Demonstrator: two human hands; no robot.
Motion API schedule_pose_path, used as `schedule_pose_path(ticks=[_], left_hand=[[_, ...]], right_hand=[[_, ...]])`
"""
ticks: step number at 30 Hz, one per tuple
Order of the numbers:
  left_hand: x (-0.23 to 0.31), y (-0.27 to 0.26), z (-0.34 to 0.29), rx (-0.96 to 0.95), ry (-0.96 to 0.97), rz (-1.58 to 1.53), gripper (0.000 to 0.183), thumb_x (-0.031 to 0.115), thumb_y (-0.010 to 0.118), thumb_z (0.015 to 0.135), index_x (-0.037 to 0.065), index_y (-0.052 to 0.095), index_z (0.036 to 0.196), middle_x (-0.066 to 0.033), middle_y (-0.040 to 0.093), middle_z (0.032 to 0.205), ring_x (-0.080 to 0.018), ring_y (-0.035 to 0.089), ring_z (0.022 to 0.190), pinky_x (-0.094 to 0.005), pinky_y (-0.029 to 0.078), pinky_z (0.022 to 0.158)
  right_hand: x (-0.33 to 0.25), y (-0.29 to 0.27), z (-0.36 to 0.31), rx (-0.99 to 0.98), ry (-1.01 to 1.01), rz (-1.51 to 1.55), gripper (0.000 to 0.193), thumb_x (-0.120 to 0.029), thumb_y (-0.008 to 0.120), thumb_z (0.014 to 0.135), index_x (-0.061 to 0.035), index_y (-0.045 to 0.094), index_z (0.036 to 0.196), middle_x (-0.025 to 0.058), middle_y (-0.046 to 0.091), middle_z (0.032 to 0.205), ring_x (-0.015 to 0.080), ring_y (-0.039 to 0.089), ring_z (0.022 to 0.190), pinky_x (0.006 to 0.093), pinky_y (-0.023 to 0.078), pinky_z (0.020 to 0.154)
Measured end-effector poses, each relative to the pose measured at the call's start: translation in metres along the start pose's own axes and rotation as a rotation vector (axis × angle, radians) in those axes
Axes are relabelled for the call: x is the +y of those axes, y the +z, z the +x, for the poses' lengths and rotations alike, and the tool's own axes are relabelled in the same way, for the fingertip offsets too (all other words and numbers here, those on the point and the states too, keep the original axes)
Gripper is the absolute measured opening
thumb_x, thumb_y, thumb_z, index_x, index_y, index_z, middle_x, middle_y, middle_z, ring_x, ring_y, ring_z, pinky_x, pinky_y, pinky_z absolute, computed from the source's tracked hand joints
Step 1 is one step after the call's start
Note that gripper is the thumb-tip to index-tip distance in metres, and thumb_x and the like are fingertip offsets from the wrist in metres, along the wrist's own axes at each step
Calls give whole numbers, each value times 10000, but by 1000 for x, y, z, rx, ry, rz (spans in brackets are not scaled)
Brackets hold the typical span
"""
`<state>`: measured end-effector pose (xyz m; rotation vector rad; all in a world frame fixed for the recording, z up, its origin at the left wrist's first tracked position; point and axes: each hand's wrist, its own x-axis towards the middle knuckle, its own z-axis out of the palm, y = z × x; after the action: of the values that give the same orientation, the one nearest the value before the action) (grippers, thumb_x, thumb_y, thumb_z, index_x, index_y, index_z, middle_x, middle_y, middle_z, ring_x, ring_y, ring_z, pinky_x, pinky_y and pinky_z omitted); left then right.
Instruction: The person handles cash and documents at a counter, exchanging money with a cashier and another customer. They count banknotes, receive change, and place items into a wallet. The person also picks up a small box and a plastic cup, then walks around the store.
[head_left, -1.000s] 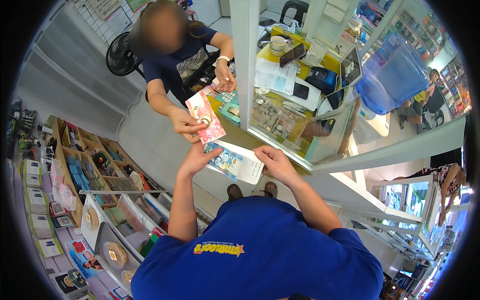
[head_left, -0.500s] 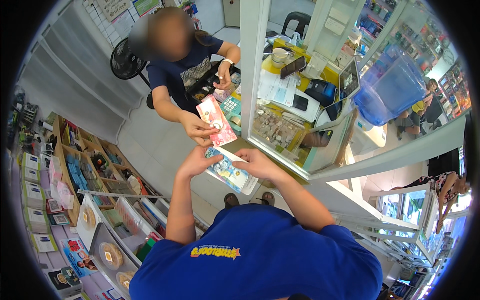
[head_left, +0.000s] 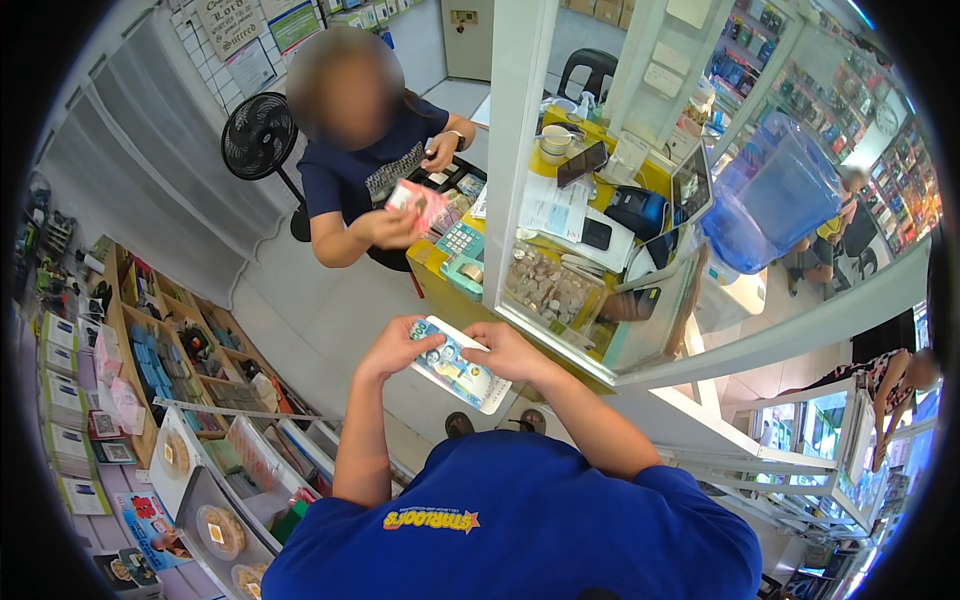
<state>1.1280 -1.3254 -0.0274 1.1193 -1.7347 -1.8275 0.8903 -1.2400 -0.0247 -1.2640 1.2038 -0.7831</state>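
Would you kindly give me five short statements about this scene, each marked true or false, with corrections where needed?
1. The person's left hand has its thumb on a blue banknote. True.
2. The person's right hand hangs away from the white paper. False: it grips the paper's edge.
3. The co-worker's hand holds a reddish banknote. True.
4. The fan is white and lies on the floor. False: it is black and stands upright.
5. A teal calculator rests on the yellow counter. True.
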Motion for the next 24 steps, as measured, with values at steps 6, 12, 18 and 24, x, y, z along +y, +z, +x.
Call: schedule_pose_path(ticks=[6,12,18,24], left_hand=[[-5,-4,5,61,15,-3,284,212,780,979,-35,738,1114,-40,758,943,-78,671,820,-271,552,736],[-6,-8,10,205,37,-114,237,202,774,984,-13,738,1077,-19,749,927,-69,658,802,-260,530,717],[-9,-16,15,210,48,-111,244,218,785,979,-8,735,1060,-17,748,898,-66,656,783,-254,525,711],[-10,-20,26,252,70,-161,269,218,803,967,-22,729,1064,-41,760,898,-73,678,770,-247,540,694]], right_hand=[[2,3,6,54,-29,-14,330,-137,715,957,55,693,1225,171,781,1048,214,734,951,357,560,874],[5,13,16,134,-39,7,341,-152,707,965,58,687,1233,180,776,1077,228,733,971,367,556,898],[-3,17,20,172,-4,-20,336,-158,698,968,55,687,1228,187,774,1079,230,734,962,368,556,885],[-6,21,27,202,7,24,324,-157,705,970,40,685,1226,184,776,1063,226,733,954,370,558,872]])
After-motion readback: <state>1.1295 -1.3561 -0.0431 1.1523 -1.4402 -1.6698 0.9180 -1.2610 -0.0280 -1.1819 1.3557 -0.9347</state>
